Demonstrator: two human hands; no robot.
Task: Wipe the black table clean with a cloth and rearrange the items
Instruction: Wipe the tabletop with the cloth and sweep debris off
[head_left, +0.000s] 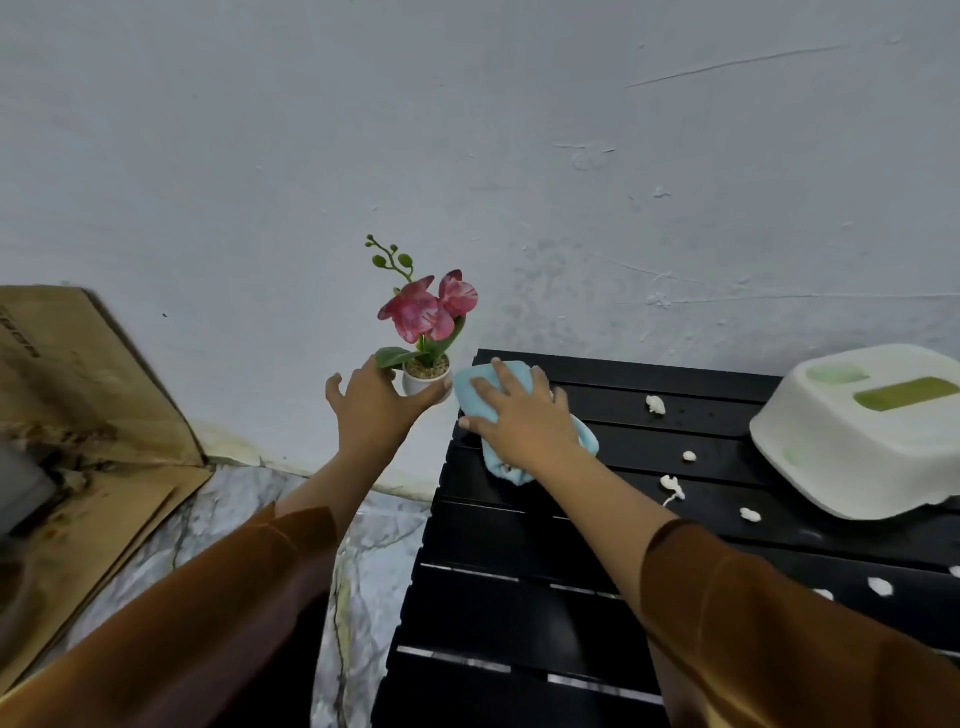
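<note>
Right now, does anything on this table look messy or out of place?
Yes. Small white crumbs are scattered over the black slatted table, and the left hand holds the small white orchid pot off its edge.

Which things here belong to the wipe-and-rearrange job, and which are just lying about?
Part of the job: blue cloth under the right hand; black table; white crumbs; flower pot held off the table by the left hand; white tub.

Lying about: cardboard.

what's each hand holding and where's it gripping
The left hand holds the flower pot by its white base, off the table's edge. The right hand presses flat on the blue cloth, not gripping it.
</note>
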